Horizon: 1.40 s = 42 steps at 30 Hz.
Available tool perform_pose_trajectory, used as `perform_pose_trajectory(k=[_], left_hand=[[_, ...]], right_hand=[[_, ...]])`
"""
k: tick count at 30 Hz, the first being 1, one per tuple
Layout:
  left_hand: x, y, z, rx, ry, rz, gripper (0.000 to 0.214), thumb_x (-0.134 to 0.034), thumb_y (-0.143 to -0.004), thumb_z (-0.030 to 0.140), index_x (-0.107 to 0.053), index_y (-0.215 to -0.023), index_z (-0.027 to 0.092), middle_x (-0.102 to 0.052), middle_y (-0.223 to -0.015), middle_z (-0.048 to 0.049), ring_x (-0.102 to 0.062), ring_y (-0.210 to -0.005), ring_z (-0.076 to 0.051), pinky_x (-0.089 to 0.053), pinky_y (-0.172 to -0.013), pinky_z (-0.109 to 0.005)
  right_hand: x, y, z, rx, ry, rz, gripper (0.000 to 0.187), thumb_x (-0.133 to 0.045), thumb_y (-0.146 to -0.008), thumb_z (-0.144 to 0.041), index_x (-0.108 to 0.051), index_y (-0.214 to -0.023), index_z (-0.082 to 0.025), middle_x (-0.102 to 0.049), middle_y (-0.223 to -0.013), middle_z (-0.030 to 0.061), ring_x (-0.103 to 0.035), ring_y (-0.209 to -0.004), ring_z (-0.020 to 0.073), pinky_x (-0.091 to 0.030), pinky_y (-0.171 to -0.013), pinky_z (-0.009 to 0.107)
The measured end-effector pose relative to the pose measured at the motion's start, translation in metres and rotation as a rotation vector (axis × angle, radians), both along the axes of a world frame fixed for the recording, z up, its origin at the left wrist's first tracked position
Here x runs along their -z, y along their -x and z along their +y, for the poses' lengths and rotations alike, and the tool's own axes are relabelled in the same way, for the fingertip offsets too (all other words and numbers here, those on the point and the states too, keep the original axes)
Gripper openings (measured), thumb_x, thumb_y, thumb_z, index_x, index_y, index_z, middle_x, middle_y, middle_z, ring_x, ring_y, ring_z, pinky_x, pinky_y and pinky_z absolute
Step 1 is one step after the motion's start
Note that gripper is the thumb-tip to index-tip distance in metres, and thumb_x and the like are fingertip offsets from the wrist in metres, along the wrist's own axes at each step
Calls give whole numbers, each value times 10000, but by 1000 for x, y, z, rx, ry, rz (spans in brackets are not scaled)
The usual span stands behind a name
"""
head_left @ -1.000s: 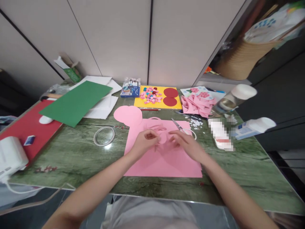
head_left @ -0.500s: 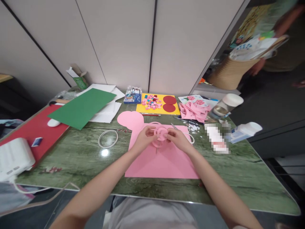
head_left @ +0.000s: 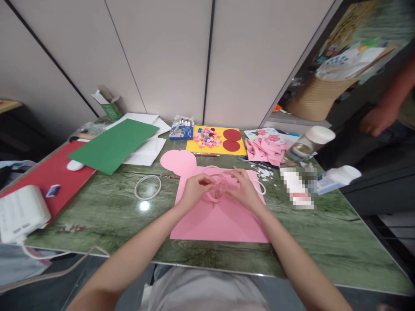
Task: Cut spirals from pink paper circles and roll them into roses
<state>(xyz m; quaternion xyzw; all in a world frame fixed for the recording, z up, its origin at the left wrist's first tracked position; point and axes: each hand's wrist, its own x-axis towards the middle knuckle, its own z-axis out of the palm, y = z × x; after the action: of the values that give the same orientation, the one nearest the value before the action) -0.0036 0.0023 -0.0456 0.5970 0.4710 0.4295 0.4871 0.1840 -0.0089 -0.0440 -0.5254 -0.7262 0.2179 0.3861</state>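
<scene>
A curled pink paper strip (head_left: 216, 190), looped into rings and blurred, is held up over a large pink sheet (head_left: 220, 224). My left hand (head_left: 196, 190) pinches the loops from the left, fingertips pressed together on them. On the other side my right hand (head_left: 242, 190) has its fingers lifted and apart, its thumb side close to the loops; whether it touches them is unclear. Below the loops a thin pointed thing shows, too small to name. The sheet's upper left carries a rounded pink cut-out (head_left: 178, 162). A white ring (head_left: 260, 187) lies partly behind my right hand.
Another white ring (head_left: 148, 188) lies left of the sheet. Behind are pompoms (head_left: 206, 137) on yellow card (head_left: 191, 149), pink strips (head_left: 266, 150), a clear jar (head_left: 301, 147) and a white bottle (head_left: 339, 179). Green card (head_left: 113, 144) lies left. Another person's hand (head_left: 379, 119) shows at right.
The pink loops have turned more edge-on. My right hand's fingers have lifted and spread away from them. The other person's arm at right has come lower.
</scene>
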Motion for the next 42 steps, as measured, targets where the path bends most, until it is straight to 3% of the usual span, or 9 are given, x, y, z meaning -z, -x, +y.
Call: perform_pose_trajectory(k=[3, 6, 10, 13, 18, 25, 31, 35, 42], left_hand=[[-4, -1, -2, -34, -59, 30, 212, -673, -616, 272, -644, -787, 151, -655, -838, -60, -587, -815, -158, -433, -785, -280], [-5, -1, 1, -88, -48, -101, 344, -660, -642, 334, -596, -937, 170, -603, -1046, -74, -533, -1013, -172, -386, -898, -294], [-2, -1, 5, 2, 293, -378, 377, -543, -737, 440, -523, -1004, 175, -564, -1118, -105, -568, -965, -173, -426, -831, -312], [0, -2, 4, 69, 438, -459, 390, -556, -724, 461, -514, -975, 165, -584, -1081, -117, -596, -897, -179, -446, -778, -314], [-2, -1, 4, 106, 354, -361, 378, -585, -704, 417, -551, -964, 144, -617, -954, -77, -584, -850, -166, -440, -749, -286], [-6, 3, 7, 207, 295, -177, 274, -601, -639, 238, -626, -901, 162, -631, -852, -25, -554, -786, -143, -401, -732, -251], [-4, 3, 3, 381, 498, -326, 202, -600, -650, 281, -659, -741, 111, -605, -653, -32, -516, -579, -107, -375, -591, -237], [-3, 1, 0, 363, 574, -381, 213, -589, -660, 263, -666, -776, 102, -629, -722, -63, -536, -606, -114, -390, -596, -239], [-3, 1, 3, 250, 660, -481, 178, -613, -655, 278, -637, -667, 102, -610, -605, -42, -537, -566, -114, -389, -571, -234]], right_hand=[[1, -1, 0, -29, -91, 17, 62, -626, -710, -197, -647, -761, -226, -558, -943, 48, -517, -934, 202, -415, -826, 384], [2, -2, -1, 19, -147, 83, 66, -615, -720, -167, -650, -723, -222, -548, -856, 33, -527, -858, 183, -434, -778, 364], [6, -2, -4, 19, -255, 66, 182, -570, -729, -113, -682, -757, -255, -498, -773, 19, -510, -754, 162, -443, -661, 326], [8, -3, -6, -12, -335, 3, 258, -524, -748, -104, -698, -789, -290, -481, -731, 16, -493, -701, 153, -434, -598, 310], [5, -5, -7, -17, -313, -8, 230, -522, -759, -135, -698, -752, -281, -495, -711, 17, -493, -657, 142, -444, -575, 308], [-2, -5, -4, 114, -147, 239, 47, -643, -705, -232, -616, -679, -204, -515, -707, 5, -512, -682, 142, -434, -582, 279], [-7, -6, -4, 115, -104, 283, 57, -637, -709, -247, -621, -677, -203, -510, -692, 5, -505, -668, 140, -430, -583, 276], [-6, -5, -8, 55, -124, 310, 14, -644, -697, -214, -655, -691, -221, -510, -690, 4, -507, -666, 142, -438, -591, 289], [-9, -11, -11, -49, -190, 146, 157, -601, -726, -150, -694, -759, -273, -529, -764, 15, -535, -728, 156, -461, -650, 316]])
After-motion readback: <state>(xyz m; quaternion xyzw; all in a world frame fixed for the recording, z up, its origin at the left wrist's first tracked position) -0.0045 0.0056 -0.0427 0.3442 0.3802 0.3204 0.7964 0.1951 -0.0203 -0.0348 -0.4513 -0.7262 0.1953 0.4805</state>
